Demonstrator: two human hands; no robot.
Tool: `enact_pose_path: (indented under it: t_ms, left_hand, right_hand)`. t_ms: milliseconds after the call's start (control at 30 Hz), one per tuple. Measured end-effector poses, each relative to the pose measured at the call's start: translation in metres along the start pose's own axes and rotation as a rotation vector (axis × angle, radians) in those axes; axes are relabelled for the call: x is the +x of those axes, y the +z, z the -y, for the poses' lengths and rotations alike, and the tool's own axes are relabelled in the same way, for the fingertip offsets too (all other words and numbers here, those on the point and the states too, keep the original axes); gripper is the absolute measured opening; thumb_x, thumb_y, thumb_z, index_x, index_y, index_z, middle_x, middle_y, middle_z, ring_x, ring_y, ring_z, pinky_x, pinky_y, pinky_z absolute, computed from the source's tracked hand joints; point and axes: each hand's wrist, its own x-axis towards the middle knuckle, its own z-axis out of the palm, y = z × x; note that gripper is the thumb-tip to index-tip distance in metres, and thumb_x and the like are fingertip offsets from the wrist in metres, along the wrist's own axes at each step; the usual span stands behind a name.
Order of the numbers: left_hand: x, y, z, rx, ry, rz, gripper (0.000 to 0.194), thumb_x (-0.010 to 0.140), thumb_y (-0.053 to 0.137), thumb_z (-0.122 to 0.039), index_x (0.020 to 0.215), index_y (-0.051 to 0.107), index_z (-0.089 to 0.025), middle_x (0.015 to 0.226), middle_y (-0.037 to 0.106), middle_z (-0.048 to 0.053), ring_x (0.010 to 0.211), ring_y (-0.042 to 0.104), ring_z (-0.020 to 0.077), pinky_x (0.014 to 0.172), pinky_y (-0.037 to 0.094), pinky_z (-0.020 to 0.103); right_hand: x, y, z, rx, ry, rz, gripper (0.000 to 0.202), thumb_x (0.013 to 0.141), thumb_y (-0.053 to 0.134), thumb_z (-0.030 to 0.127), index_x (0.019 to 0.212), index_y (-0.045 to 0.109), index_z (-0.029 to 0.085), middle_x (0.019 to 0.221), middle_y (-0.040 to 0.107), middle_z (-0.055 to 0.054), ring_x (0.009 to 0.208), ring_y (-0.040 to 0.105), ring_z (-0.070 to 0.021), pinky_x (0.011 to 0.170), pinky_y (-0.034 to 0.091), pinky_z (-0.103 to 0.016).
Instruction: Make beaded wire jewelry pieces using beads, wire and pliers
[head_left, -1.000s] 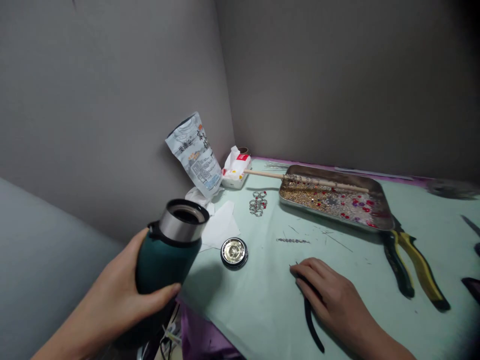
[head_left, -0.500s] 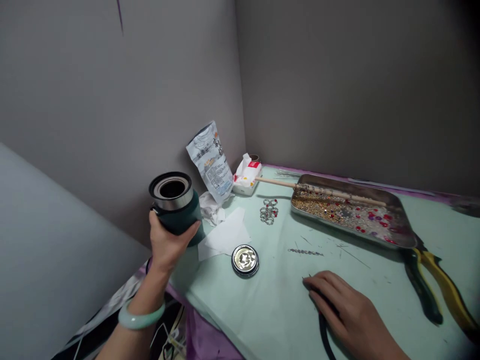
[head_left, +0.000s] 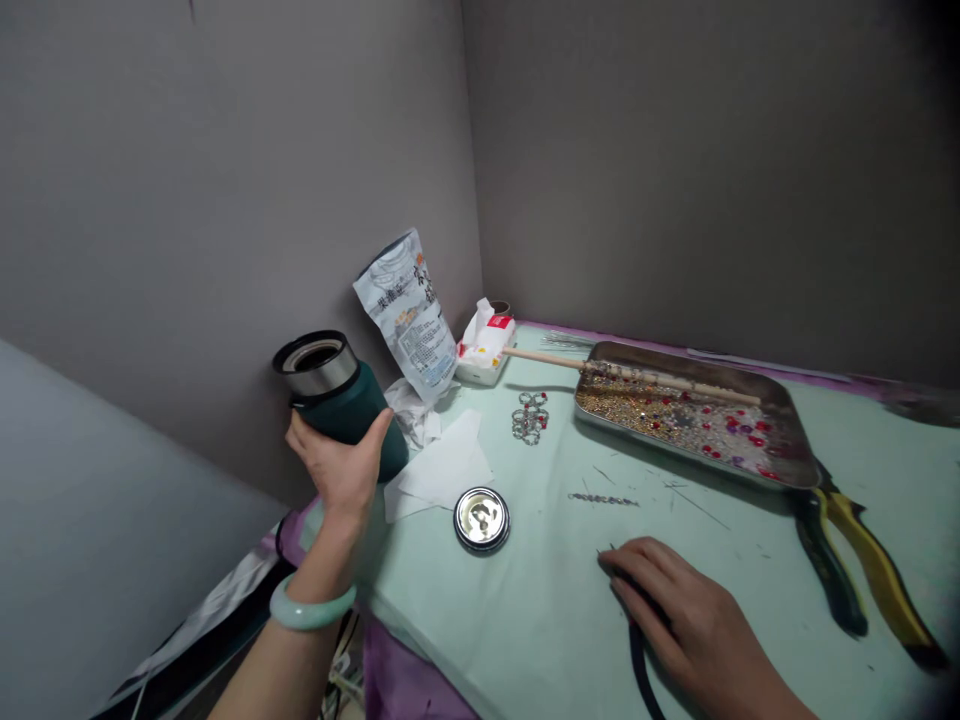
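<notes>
My left hand [head_left: 341, 460], with a pale green bangle [head_left: 311, 605] on its wrist, is wrapped round a dark green thermos [head_left: 349, 400]. The thermos is uncapped and leans to the left. Its round lid [head_left: 481, 520] lies on the table with the shiny inside up. At the lower right my right hand [head_left: 675, 610] rests on the table, its fingers closed round a dark-handled tool [head_left: 641, 665] with fine tips. A short beaded chain [head_left: 604, 499] lies just beyond that hand, and several small rings with red beads [head_left: 530, 417] sit behind the lid.
A metal tray [head_left: 694, 415] of beads has a wooden stick across it. Yellow-and-green pliers [head_left: 874, 570] lie at its right corner. A snack bag [head_left: 412, 315], a tissue pack [head_left: 486, 345], white paper [head_left: 442, 465] and loose wires [head_left: 697, 507] are on the table. Grey walls stand behind.
The thermos has tilted to the left in my left hand, and its mouth has turned that way. The view has shifted slightly. My right hand keeps its place on the table.
</notes>
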Motion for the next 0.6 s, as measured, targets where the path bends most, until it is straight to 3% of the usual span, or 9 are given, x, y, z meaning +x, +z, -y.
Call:
enact_pose_path:
  t_ms: [200, 333, 367, 433, 467, 533, 600]
  left_hand:
    - [-0.005, 0.0, 0.001, -0.027, -0.018, 0.01, 0.107, 0.054, 0.079, -0.046, 0.138, 0.025, -0.008, 0.135, 0.034, 0.022, 0.131, 0.032, 0.0336, 0.108, 0.029, 0.047]
    - [-0.035, -0.024, 0.011, -0.019, 0.093, -0.04, 0.083, 0.073, 0.065, -0.044, 0.138, 0.026, -0.011, 0.134, 0.036, 0.018, 0.122, 0.043, 0.0296, 0.104, 0.036, 0.043]
    - [-0.046, -0.03, 0.012, -0.013, 0.154, 0.002, 0.075, 0.076, 0.062, -0.041, 0.137, 0.028, -0.012, 0.132, 0.04, 0.016, 0.12, 0.045, 0.0297, 0.103, 0.036, 0.043]
    - [-0.068, -0.039, 0.014, -0.031, 0.325, 0.241, 0.054, 0.079, 0.06, -0.036, 0.125, 0.043, -0.015, 0.117, 0.053, 0.011, 0.111, 0.051, 0.0282, 0.099, 0.039, 0.043]
    - [-0.078, -0.041, 0.014, -0.034, 0.41, 0.448, 0.047, 0.078, 0.062, -0.035, 0.119, 0.048, -0.017, 0.114, 0.055, 0.01, 0.111, 0.05, 0.0275, 0.098, 0.039, 0.043]
    - [-0.092, -0.04, 0.012, -0.062, 0.461, 0.73, 0.055, 0.072, 0.069, -0.039, 0.119, 0.049, -0.018, 0.117, 0.055, 0.011, 0.113, 0.048, 0.0286, 0.096, 0.041, 0.044]
    - [-0.101, -0.035, 0.009, -0.067, 0.436, 0.894, 0.073, 0.064, 0.075, -0.041, 0.127, 0.044, -0.019, 0.124, 0.052, 0.013, 0.116, 0.045, 0.0307, 0.096, 0.04, 0.046]
  right_hand:
    - [0.0, 0.001, 0.0, -0.007, 0.002, -0.018, 0.022, 0.09, 0.044, 0.024, 0.104, 0.062, 0.022, 0.096, 0.063, -0.008, 0.085, 0.064, -0.0192, 0.07, 0.053, -0.029]
    - [0.0, 0.001, 0.0, -0.002, 0.0, 0.0, 0.022, 0.091, 0.043, 0.022, 0.105, 0.06, 0.022, 0.097, 0.062, -0.008, 0.085, 0.062, -0.0194, 0.07, 0.052, -0.03]
    - [-0.001, 0.001, -0.001, 0.001, 0.0, 0.004, 0.022, 0.091, 0.043, 0.022, 0.106, 0.06, 0.022, 0.097, 0.062, -0.008, 0.085, 0.062, -0.0194, 0.07, 0.052, -0.03]
    - [-0.001, 0.001, -0.001, 0.005, -0.001, 0.01, 0.022, 0.091, 0.043, 0.022, 0.106, 0.059, 0.021, 0.098, 0.061, -0.009, 0.086, 0.061, -0.0195, 0.07, 0.052, -0.031]
    - [-0.001, 0.001, -0.001, 0.006, -0.001, 0.012, 0.022, 0.091, 0.043, 0.021, 0.107, 0.059, 0.021, 0.098, 0.061, -0.009, 0.086, 0.061, -0.0196, 0.07, 0.052, -0.031]
    - [-0.001, 0.001, 0.0, 0.009, -0.003, 0.016, 0.022, 0.092, 0.043, 0.021, 0.107, 0.058, 0.021, 0.098, 0.06, -0.009, 0.086, 0.061, -0.0197, 0.07, 0.051, -0.031]
    - [-0.001, 0.0, 0.001, 0.013, -0.003, 0.026, 0.022, 0.092, 0.043, 0.021, 0.107, 0.058, 0.021, 0.098, 0.06, -0.009, 0.086, 0.061, -0.0197, 0.07, 0.051, -0.031]
